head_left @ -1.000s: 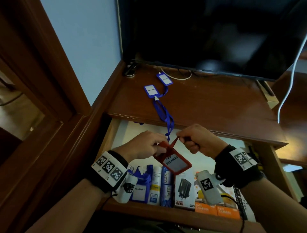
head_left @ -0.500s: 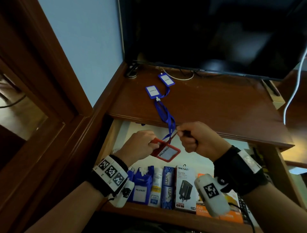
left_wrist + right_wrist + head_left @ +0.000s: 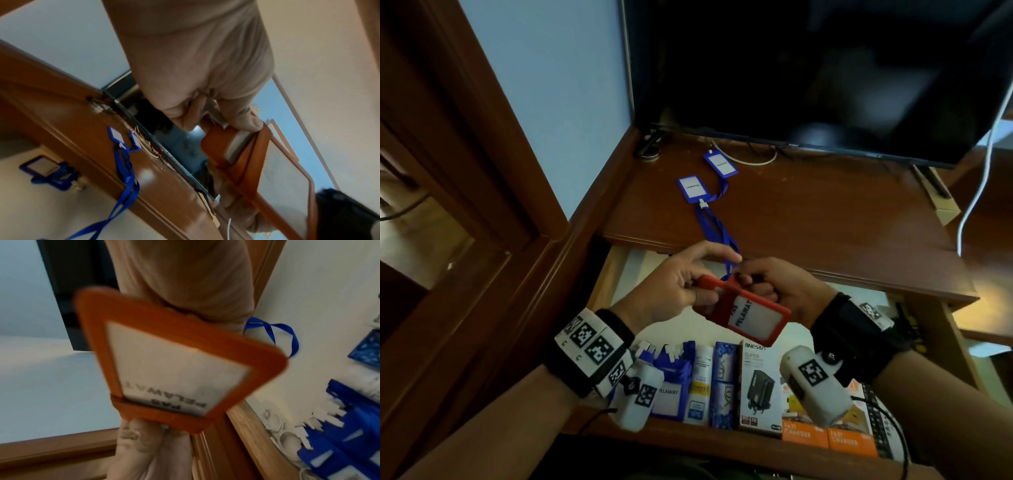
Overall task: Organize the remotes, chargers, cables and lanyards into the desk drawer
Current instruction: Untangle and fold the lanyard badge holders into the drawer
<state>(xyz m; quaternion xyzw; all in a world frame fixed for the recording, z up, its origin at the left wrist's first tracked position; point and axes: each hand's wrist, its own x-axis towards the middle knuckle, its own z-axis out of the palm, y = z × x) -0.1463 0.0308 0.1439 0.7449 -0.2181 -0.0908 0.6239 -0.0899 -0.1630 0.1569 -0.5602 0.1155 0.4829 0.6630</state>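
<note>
Above drawer (image 3: 616, 274), both hands pinch red badge holder (image 3: 748, 315) reading "PELAWAT".

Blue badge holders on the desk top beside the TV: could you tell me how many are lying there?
2. One blue badge holder lies nearer the desk's front edge; the other lies behind it, closer to the TV. More blue holders stand in the drawer, not counted here.
</note>
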